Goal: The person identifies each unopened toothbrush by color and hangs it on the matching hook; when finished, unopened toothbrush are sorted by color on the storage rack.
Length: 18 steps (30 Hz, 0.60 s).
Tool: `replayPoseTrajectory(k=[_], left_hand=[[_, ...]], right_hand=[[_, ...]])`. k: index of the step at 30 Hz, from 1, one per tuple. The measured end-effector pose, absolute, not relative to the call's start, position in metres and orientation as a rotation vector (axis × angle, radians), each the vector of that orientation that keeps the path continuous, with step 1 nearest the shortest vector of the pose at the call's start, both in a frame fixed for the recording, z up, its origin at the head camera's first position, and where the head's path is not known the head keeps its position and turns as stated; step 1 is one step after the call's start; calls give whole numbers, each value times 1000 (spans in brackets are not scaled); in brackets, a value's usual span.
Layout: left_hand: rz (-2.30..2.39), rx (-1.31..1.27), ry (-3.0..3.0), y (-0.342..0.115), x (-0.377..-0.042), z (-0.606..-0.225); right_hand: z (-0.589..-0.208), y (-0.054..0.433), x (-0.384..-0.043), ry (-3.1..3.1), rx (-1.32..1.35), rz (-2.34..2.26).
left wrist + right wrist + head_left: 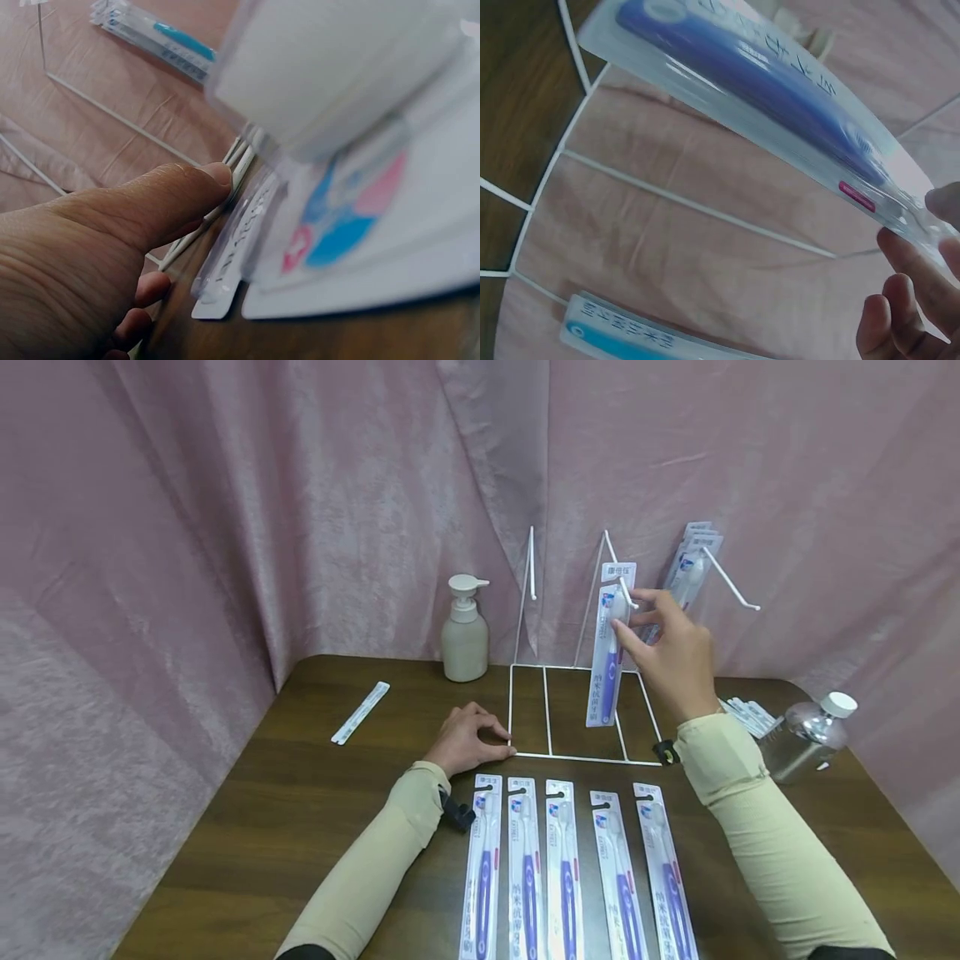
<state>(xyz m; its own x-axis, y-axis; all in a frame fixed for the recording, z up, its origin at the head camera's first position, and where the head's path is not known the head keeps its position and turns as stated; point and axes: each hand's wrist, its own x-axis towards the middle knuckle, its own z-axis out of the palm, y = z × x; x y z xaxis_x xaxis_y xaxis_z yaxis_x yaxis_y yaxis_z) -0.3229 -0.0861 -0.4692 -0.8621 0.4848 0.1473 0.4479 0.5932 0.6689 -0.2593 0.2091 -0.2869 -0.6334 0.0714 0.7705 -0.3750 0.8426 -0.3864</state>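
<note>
A white wire rack [585, 758] with slanted hooks stands at the back middle of the brown table. My right hand [628, 614] pinches the top of a packaged purple toothbrush [609, 668] at the middle hook [617, 572]; the pack hangs upright over the rack's base. In the right wrist view my fingers [907, 300] hold that pack [765, 97] above the rack wires [690, 206]. My left hand [491, 735] grips the rack's front-left corner, with its thumb [150, 202] lying on the wire [112, 116]. Several more packs [693, 560] hang on the right hook.
Several toothbrush packs [564, 868] lie in a row at the table's front. A pump bottle [465, 631] stands left of the rack and a single narrow pack [361, 712] lies further left. On the right are a clear bottle [810, 735] and a pile of packs [746, 714]. Pink curtains surround the table.
</note>
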Motion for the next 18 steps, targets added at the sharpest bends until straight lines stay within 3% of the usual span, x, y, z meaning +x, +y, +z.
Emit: replayPoseTrajectory(k=[9,18], left_hand=[[1159,824,2744,-82,-321,-470],[1168,845,2747,-79,-319,-474]], right_hand=[[-285,222,-325,-2200,98,758],[-288,228,-356,-2171,59,766]])
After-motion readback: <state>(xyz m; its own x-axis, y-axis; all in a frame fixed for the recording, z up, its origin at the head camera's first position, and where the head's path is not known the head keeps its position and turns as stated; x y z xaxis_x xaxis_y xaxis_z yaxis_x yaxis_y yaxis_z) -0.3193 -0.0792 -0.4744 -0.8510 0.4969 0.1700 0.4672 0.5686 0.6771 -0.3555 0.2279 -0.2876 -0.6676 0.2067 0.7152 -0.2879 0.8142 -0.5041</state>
